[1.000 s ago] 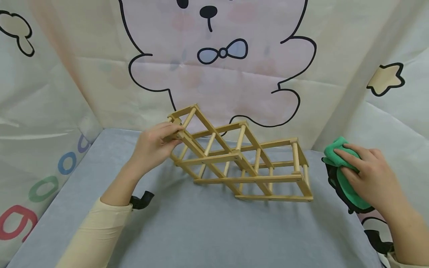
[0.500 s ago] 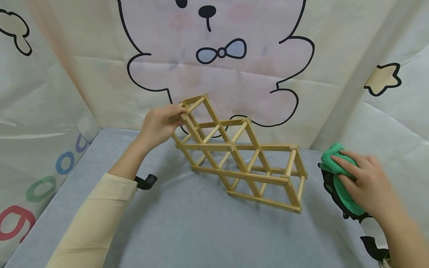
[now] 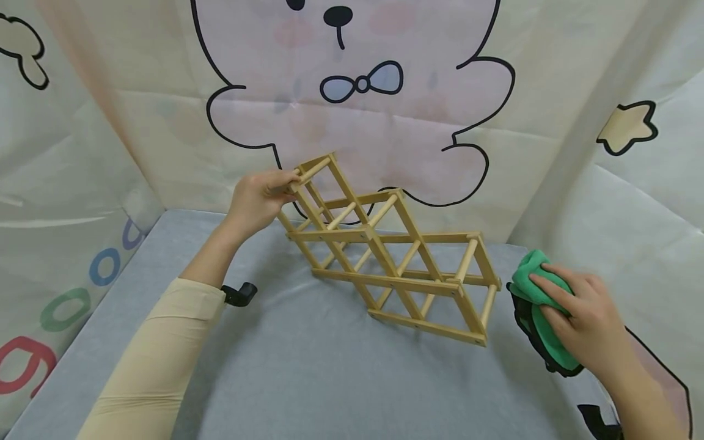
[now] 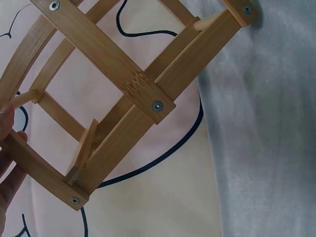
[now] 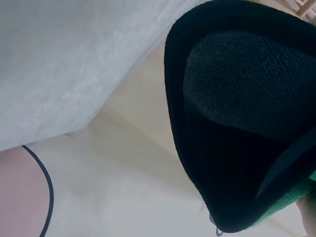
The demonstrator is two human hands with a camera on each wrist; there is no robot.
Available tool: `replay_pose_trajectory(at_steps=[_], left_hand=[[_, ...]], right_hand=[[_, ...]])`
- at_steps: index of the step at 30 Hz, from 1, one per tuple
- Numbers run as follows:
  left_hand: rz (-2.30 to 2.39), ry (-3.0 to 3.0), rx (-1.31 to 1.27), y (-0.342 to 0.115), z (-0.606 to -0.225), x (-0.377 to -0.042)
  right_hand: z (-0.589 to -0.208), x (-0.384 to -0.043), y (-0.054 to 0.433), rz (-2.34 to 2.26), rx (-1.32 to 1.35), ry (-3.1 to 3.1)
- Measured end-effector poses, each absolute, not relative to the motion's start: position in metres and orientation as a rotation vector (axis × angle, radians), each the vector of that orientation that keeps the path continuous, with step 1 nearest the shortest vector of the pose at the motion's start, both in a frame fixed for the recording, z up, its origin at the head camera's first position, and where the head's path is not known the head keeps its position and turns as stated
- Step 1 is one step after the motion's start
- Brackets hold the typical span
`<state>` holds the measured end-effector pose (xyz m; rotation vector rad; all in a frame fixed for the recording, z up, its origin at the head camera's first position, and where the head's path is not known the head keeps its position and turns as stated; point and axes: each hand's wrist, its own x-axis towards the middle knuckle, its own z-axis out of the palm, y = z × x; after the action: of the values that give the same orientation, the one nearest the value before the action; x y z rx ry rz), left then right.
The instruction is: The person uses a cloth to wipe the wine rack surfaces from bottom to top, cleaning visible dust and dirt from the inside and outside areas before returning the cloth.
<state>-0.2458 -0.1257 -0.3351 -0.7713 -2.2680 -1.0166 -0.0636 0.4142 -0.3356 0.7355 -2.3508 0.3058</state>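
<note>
My left hand (image 3: 258,201) grips the upper left end of a light wooden lattice rack (image 3: 407,283), made of slats and round dowels. The rack is tilted, its left end higher and its right end lower over the table. In the left wrist view, fingers (image 4: 12,182) hold a slat at the edge, and screw heads show on the rack (image 4: 108,55). To the right, my right hand (image 3: 588,318) holds a green cloth (image 3: 552,342) with black edging, partly bunched under the fingers. The cloth (image 5: 247,79) looks dark in the right wrist view. It is apart from the rack.
A blue-grey cloth covers the table (image 3: 308,379). Printed fabric walls (image 3: 165,140) with cartoon drawings stand at the back and both sides. The table's right edge runs beneath my right hand. Black straps (image 3: 239,295) hang at the wrists.
My left hand has lifted the rack's left end, and the rack has turned, its right end swinging nearer to me. My right hand has moved left and closer with the green cloth.
</note>
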Motion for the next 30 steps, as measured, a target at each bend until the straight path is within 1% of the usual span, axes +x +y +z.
replay_pose_trajectory(at_steps=[5,9,14,19,25,30], left_hand=[[-1.008,-2.261,-0.727,-0.130,-0.340,-0.249],[-0.974,-2.240,-0.752,-0.130,-0.341,-0.248],[-0.825,-2.205,-0.772,-0.128,-0.344,-0.246],[-0.812,-2.173,-0.763,-0.126,-0.347,-0.244],[-0.850,-2.165,-0.719,-0.125,-0.348,-0.243],[-0.864,-2.192,-0.703,-0.124,-0.347,-0.242]], right_hand=[[-0.346,-0.060,0.407,0.353,0.759,-2.313],[-0.355,-0.056,0.397,0.409,0.798,-2.215],[-0.360,-0.048,0.381,0.471,0.867,-2.117],[-0.364,-0.040,0.369,0.497,0.932,-2.091],[-0.371,-0.041,0.366,0.474,0.950,-2.106],[-0.378,-0.044,0.372,0.389,0.905,-2.155]])
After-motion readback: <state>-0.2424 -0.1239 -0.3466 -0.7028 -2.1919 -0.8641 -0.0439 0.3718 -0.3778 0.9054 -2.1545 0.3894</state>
